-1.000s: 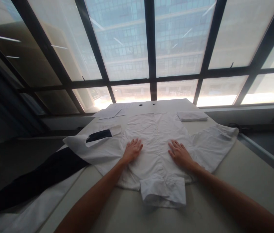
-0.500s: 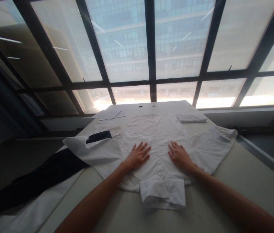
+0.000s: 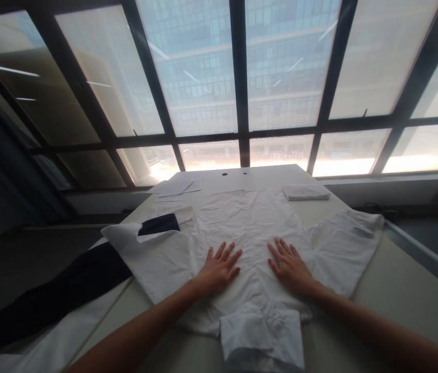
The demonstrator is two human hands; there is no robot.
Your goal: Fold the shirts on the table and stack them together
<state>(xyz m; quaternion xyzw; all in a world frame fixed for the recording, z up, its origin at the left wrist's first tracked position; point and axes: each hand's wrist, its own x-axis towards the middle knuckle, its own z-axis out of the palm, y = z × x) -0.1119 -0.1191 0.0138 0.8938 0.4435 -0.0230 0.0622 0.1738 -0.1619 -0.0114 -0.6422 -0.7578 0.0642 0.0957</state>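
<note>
A white button-up shirt (image 3: 250, 217) lies spread on the table, front up, its collar (image 3: 261, 334) toward me and its hem toward the window. My left hand (image 3: 221, 267) rests flat on the shirt's chest, left of the button line, with the fingers spread. On the other side of the buttons, my right hand (image 3: 289, 264) also lies flat and open on the fabric. Neither hand grips anything. The sleeves reach out to both sides; the left one lies over part of a dark cloth (image 3: 71, 285).
Papers (image 3: 180, 186) lie at the far left of the white table (image 3: 267, 173). A folded white cloth (image 3: 306, 192) sits at the far right. More white fabric (image 3: 56, 336) hangs by the near left edge. Tall windows (image 3: 281, 77) stand behind the table.
Both hands and the collar end of the shirt appear nearer to me and lower in view. The view has tilted up slightly. Both hands stay flat on the shirt.
</note>
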